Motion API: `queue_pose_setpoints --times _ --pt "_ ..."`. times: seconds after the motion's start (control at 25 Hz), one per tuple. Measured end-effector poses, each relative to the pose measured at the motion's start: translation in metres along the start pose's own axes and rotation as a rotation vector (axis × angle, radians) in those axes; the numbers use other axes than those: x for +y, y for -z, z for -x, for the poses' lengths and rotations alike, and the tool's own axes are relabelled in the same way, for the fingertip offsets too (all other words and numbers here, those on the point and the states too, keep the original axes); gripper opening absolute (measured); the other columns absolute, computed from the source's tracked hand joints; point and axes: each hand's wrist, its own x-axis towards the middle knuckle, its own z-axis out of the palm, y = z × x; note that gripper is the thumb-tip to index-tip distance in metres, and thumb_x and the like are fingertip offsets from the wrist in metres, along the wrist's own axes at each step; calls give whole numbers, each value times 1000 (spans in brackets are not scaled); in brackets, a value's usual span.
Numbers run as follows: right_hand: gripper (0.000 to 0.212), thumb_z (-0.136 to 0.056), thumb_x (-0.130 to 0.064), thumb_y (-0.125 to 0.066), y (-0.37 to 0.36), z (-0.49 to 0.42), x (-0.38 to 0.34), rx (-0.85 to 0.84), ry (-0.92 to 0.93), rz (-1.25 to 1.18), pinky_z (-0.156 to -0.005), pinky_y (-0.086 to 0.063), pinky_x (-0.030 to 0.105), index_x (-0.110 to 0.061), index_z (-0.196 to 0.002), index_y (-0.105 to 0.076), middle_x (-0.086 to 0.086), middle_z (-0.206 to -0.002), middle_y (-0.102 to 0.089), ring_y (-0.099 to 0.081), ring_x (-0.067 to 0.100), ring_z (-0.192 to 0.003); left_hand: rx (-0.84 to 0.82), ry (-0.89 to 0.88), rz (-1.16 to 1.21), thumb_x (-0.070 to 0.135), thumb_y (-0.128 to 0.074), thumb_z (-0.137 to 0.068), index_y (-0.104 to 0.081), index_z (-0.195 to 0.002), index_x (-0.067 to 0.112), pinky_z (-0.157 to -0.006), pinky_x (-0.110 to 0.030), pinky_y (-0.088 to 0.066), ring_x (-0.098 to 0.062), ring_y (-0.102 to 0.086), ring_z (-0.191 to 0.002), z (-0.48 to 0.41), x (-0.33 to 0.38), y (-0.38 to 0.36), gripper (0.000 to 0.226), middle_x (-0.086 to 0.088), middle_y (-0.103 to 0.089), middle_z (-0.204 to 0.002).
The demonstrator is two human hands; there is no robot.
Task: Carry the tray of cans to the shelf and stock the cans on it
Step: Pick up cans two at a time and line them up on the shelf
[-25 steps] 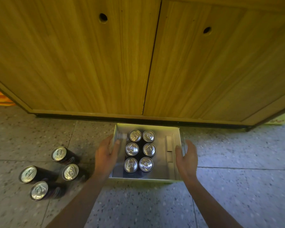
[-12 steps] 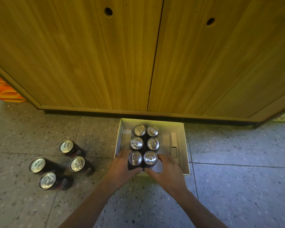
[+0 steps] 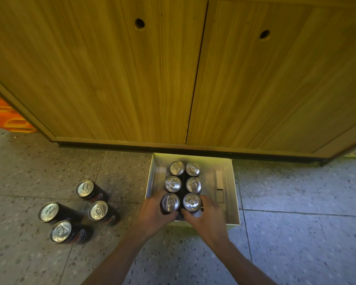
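Observation:
A white cardboard tray (image 3: 232, 194) sits on the floor against the wooden cabinet. Several dark cans with silver tops stand in it in two columns. My left hand (image 3: 152, 214) is wrapped around the near left can (image 3: 170, 202). My right hand (image 3: 208, 218) is wrapped around the near right can (image 3: 192, 202). Both cans stand upright in the tray. Several more cans (image 3: 84, 188) stand on the floor to the left of the tray.
Two shut wooden cabinet doors (image 3: 132, 79) with round finger holes fill the top of the view. The floor (image 3: 296, 233) is speckled stone tile. An orange patterned object (image 3: 2, 114) shows at the far left edge.
My hands left the tray's two sides and came together at its near end, closing around the two nearest cans. The view shifted slightly closer.

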Motion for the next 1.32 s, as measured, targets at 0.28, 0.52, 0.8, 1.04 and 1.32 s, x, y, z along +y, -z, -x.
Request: queue_pose_setpoints --times 0.28,0.52,0.8,1.04,1.32 --pt "54 -75 -54 -79 35 1 -45 111 53 -321 -80 -52 13 -44 -119 -50 -27 -111 -63 -64 -1 -102 211 -24 314 25 -84 -71 -64 -111 31 -81 -23 -57 -7 -69 -99 3 57 47 46 13 -72 -103" --pt "64 -70 -70 -75 160 -21 -185 228 62 -526 -77 -54 14 -30 -117 -59 -20 -107 -69 -68 3 -99 168 -75 476 34 -85 -71 -67 -112 39 -80 -13 -54 -3 -68 -103 12 211 159 45 15 -74 -109" --pt "65 -65 -74 -74 371 -40 -431 188 162 -558 -81 -54 15 -37 -116 -62 -21 -106 -71 -68 2 -100 84 -142 451 14 -88 -67 -60 -111 48 -88 -20 -56 1 -64 -108 34 459 338 62 26 -70 -109" --pt "53 -66 -79 -70 541 -81 -626 210 243 -592 -79 -55 16 -57 -113 -58 -23 -110 -71 -67 -1 -102 59 -262 443 21 -88 -66 -60 -112 56 -91 -28 -56 -2 -63 -113 26 661 494 64 25 -68 -115" --pt "46 -80 -58 -75 637 -167 -738 167 275 -678 -87 -58 27 -41 -121 -63 -13 -119 -71 -67 8 -112 103 -382 484 23 -84 -67 -67 -107 47 -79 -15 -56 -1 -68 -106 -51 787 587 50 16 -73 -112"
